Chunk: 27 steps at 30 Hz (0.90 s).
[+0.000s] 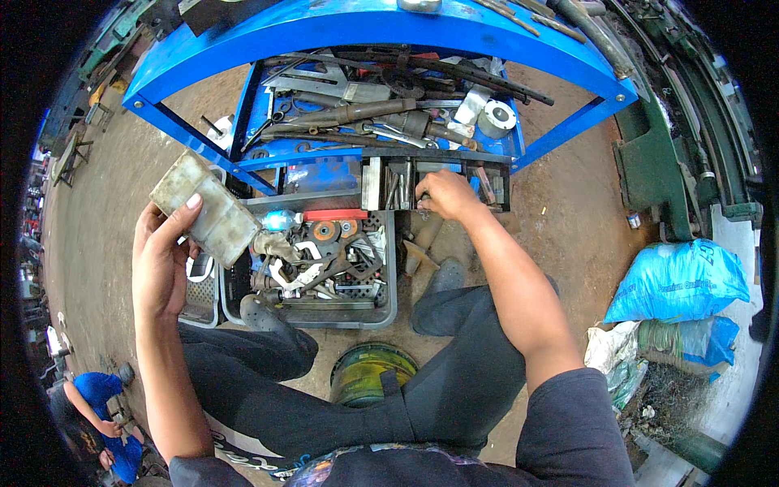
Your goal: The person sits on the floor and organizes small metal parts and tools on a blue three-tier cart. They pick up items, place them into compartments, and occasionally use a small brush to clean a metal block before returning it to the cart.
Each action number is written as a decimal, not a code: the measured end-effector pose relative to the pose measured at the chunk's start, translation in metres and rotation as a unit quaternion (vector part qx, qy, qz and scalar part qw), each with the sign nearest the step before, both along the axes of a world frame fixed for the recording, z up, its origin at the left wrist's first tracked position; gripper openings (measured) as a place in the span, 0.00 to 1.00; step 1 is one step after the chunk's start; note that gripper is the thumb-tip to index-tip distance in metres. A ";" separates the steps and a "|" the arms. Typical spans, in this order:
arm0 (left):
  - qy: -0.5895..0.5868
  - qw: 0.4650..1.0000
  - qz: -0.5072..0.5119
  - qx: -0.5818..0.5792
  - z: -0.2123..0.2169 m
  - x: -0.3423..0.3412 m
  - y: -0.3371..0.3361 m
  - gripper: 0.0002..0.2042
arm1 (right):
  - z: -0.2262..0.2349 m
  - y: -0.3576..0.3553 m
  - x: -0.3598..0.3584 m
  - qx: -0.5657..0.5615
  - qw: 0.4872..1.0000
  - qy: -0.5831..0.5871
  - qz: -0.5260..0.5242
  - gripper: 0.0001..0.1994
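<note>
one worn plastic box [204, 209] gripped in left hand [162, 258], right hand [445, 195] fingers curled into one small parts tray [434, 180] (grip unclear), one grey crate [312, 312] below

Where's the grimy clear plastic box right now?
In the head view it is upper left, held up in the left hand: the plastic box sits above the grey crate of metal parts, left of the blue cart's drawer.

We wore dark trousers [454, 390], a dark grey sleeve [568, 422] at the lower right of the frame, forearms bare, and dark shoes [446, 276].
</note>
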<state>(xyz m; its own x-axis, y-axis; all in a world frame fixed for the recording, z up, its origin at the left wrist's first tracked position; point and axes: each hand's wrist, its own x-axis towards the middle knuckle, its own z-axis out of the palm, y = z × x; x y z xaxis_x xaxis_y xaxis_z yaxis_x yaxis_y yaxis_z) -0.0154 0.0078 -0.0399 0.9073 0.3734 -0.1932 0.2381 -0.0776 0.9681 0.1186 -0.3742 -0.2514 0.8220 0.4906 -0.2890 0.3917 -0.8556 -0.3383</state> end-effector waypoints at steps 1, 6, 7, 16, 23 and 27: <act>0.002 1.000 -0.006 -0.009 0.000 0.000 0.001 0.19 | 0.002 0.002 0.001 -0.011 1.000 -0.005 -0.002 0.11; 0.019 1.000 0.011 0.002 0.002 -0.002 0.007 0.20 | 0.023 -0.008 0.008 -0.034 0.996 -0.062 -0.058 0.11; 0.006 1.000 -0.006 -0.007 0.002 -0.002 0.008 0.20 | 0.028 -0.013 0.010 -0.061 0.991 -0.082 -0.083 0.10; 0.013 1.000 -0.012 0.005 0.006 -0.001 -0.002 0.20 | 0.030 -0.003 -0.001 -0.001 0.975 -0.135 -0.173 0.10; 0.010 1.000 -0.011 0.000 0.006 -0.002 -0.002 0.21 | 0.029 0.001 0.000 -0.071 0.986 -0.079 -0.129 0.12; 0.005 1.000 -0.009 0.002 0.007 -0.005 0.001 0.21 | 0.030 0.001 -0.004 0.015 0.977 -0.142 -0.158 0.13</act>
